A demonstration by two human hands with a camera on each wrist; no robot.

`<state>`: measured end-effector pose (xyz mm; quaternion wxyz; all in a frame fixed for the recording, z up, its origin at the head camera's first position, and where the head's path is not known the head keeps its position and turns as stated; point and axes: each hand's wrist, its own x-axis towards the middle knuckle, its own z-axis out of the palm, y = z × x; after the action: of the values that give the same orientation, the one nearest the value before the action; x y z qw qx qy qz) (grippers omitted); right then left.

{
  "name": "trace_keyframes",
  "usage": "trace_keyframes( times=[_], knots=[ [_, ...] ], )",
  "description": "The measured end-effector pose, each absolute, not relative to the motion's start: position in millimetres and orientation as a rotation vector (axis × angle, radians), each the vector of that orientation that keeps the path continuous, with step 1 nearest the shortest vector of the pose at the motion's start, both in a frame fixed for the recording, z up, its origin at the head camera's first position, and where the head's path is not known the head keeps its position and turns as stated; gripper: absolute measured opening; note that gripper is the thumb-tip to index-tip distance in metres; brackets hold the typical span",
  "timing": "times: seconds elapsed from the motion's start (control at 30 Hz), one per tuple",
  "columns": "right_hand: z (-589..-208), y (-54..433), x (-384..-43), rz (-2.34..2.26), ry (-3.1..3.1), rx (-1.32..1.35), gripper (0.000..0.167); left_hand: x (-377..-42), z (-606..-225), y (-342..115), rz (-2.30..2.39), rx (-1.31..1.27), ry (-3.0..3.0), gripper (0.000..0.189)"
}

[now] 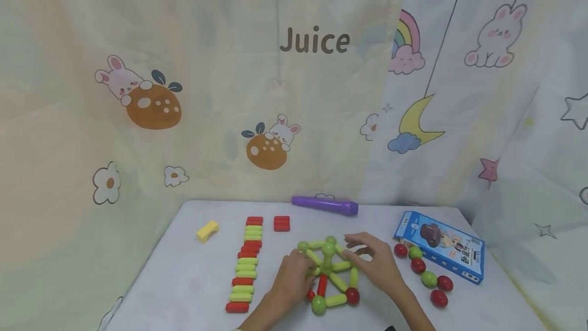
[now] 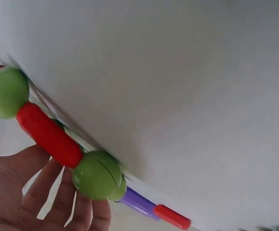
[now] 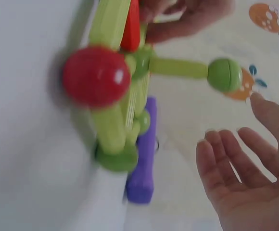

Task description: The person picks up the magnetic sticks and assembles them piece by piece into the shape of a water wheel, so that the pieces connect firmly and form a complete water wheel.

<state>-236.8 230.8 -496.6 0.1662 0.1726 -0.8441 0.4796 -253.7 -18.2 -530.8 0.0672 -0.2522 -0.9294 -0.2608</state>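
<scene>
So the ball-and-rod frame point(image 1: 325, 268) is sitting on the table point(image 1: 184, 290) between both hands, one green rod standing up from its hub with a green ball point(image 1: 328, 248) on top. Left hand point(image 1: 293, 279) is at the frame's left side, fingers right behind a red rod point(image 2: 50, 137) (can't tell if it's actually pinching it). Right hand point(image 1: 374, 264) is spread, fingers loose, just beside the frame. Loose balls point(image 1: 429, 279) lie near the blue box point(image 1: 447, 244).
</scene>
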Motion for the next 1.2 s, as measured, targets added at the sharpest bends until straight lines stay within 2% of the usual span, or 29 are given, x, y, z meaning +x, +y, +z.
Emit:
trace_keyframes(
  times=[0.27, 0.43, 0.53, 0.73, 0.97, 1.2],
  knots=[
    [-502, 298, -217, 0.765, -2.632, 0.111, 0.034, -246, -528, -17, -0.775, -0.732, -2.809, 0.013],
    [-508, 323, -215, 0.630, -2.780, -0.019, 0.043, -244, -525, -19, -0.812, -0.720, -2.828, 0.012],
    [-512, 327, -211, 0.597, -2.819, -0.064, 0.041, -244, -524, -23, -0.858, -0.726, -2.847, 0.013],
    [-521, 312, -200, 0.646, -2.741, 0.025, 0.036, -262, -522, -39, -0.880, -0.554, -2.677, 0.018],
    [-530, 279, -196, 0.828, -2.737, 0.145, 0.028, -309, -521, -55, -0.698, -0.387, -2.729, 0.040],
    [-534, 260, -192, 0.985, -2.750, 0.359, 0.024, -328, -517, -58, -0.563, -0.348, -2.887, 0.032]
  ],
)
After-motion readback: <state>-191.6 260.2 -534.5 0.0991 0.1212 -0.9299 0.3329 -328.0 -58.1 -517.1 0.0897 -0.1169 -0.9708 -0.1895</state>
